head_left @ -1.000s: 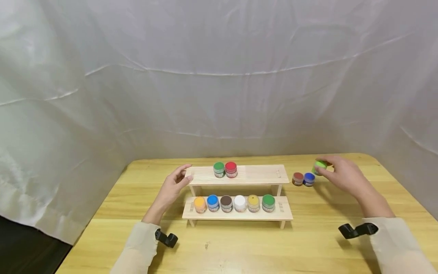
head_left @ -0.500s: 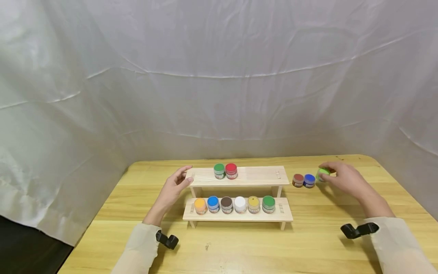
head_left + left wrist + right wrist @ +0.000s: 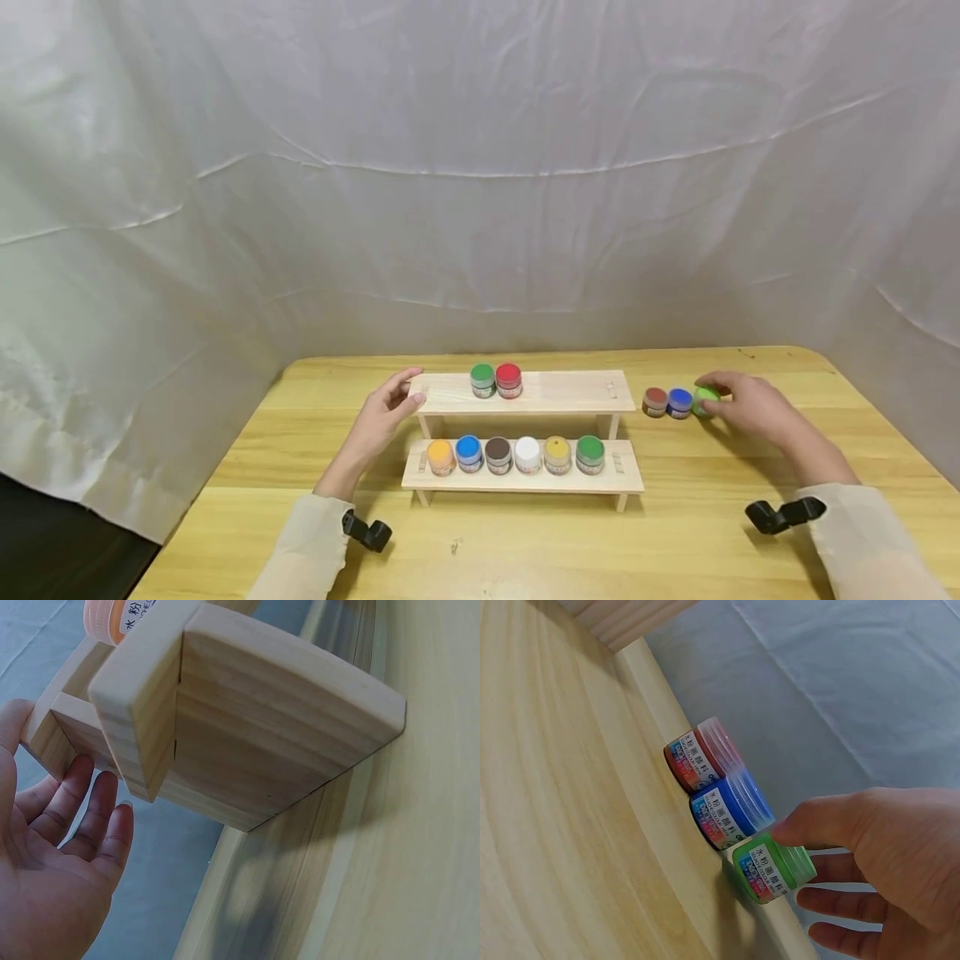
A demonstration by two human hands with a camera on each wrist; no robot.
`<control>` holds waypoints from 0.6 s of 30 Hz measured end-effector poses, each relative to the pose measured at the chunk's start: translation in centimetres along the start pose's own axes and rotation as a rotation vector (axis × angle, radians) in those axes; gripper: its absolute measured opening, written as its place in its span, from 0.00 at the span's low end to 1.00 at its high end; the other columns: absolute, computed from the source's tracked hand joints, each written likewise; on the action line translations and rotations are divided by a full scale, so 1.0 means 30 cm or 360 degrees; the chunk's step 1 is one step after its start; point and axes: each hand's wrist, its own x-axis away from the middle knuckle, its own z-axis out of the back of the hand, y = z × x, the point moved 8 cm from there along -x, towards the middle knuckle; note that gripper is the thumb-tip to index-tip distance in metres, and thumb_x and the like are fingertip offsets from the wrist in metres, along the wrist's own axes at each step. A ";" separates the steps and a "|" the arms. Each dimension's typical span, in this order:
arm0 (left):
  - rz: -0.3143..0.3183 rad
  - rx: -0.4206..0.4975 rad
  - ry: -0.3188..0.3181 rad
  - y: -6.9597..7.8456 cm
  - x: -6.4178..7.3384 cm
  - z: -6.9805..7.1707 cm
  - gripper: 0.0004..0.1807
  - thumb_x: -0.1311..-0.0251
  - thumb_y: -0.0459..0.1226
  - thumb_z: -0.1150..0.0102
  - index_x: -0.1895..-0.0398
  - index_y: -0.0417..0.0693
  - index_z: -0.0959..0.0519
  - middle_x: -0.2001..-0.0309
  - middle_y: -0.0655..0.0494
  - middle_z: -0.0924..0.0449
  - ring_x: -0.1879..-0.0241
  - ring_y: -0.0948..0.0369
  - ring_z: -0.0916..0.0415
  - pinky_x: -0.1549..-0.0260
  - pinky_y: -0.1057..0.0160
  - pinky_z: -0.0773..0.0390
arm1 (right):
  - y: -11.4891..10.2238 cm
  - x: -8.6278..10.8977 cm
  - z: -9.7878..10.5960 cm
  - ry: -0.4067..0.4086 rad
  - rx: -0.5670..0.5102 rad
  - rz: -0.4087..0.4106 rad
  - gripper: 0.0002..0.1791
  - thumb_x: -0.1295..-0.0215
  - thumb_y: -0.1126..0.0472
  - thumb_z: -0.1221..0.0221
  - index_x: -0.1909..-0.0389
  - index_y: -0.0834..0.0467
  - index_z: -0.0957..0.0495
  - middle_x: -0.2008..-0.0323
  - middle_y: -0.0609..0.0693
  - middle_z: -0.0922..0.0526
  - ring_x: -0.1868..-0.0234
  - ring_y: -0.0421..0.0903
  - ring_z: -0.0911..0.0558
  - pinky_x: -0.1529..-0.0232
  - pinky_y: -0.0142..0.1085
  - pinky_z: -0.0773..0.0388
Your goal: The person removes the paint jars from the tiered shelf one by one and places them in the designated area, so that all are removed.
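at the left of the head view, a pale sleeve with a black wrist camera [image 3: 366, 531] leads up to the left hand [image 3: 380, 415], which grips the left end of the upper shelf [image 3: 566, 392] of a two-tier wooden stand. in the left wrist view its thumb and fingers bend about that end, at the left edge of the frame.

left of centre on that shelf stand a green-lidded jar [image 3: 483, 381] and a red jar [image 3: 509, 381], side by side. below, in the middle of the frame, the lower shelf [image 3: 521, 482] bears a row of six, from left to right: an orange jar [image 3: 441, 457], a bright blue jar [image 3: 469, 453], a dark brown jar [image 3: 498, 456], a white jar [image 3: 528, 455], a mustard jar [image 3: 558, 455] and a deep green jar [image 3: 590, 455].

right of the stand, on the yellowish wooden table [image 3: 525, 554], a reddish-brown jar [image 3: 655, 402] and a dark blue jar [image 3: 679, 403] stand together. just right of these is a lime jar [image 3: 761, 871], pinched between thumb and fingers of the right hand [image 3: 757, 408]; whether its base sits fully on the table is hard to tell.
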 end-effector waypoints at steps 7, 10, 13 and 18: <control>0.0007 0.0018 0.0011 -0.001 0.000 0.000 0.27 0.32 0.36 0.42 0.31 0.41 0.33 0.58 0.48 0.27 0.61 0.58 0.30 0.58 0.65 0.27 | 0.004 -0.004 -0.010 -0.0005 0.0016 0.0000 0.25 0.36 0.55 0.37 0.43 0.66 0.25 0.52 0.68 0.20 0.51 0.70 0.24 0.53 0.65 0.31; -0.0002 0.0016 0.0010 -0.002 -0.001 0.001 0.27 0.32 0.36 0.42 0.31 0.39 0.34 0.58 0.49 0.28 0.61 0.59 0.30 0.59 0.67 0.28 | 0.004 -0.003 -0.011 -0.0001 0.0023 0.0008 0.24 0.36 0.55 0.37 0.44 0.66 0.24 0.53 0.67 0.20 0.52 0.69 0.23 0.54 0.64 0.30; -0.0012 0.0013 0.0003 -0.002 -0.001 0.000 0.28 0.32 0.36 0.43 0.31 0.38 0.34 0.58 0.49 0.27 0.61 0.60 0.30 0.59 0.68 0.28 | 0.005 -0.002 -0.012 -0.0005 0.0027 0.0013 0.24 0.36 0.55 0.37 0.44 0.66 0.24 0.54 0.66 0.19 0.53 0.67 0.22 0.56 0.63 0.29; -0.0029 -0.0004 0.0001 0.002 0.000 -0.001 0.27 0.31 0.36 0.43 0.31 0.36 0.35 0.58 0.49 0.28 0.61 0.60 0.30 0.59 0.68 0.27 | 0.006 -0.001 -0.014 -0.0018 0.0032 0.0014 0.24 0.36 0.55 0.37 0.44 0.65 0.24 0.55 0.65 0.19 0.54 0.65 0.21 0.57 0.60 0.27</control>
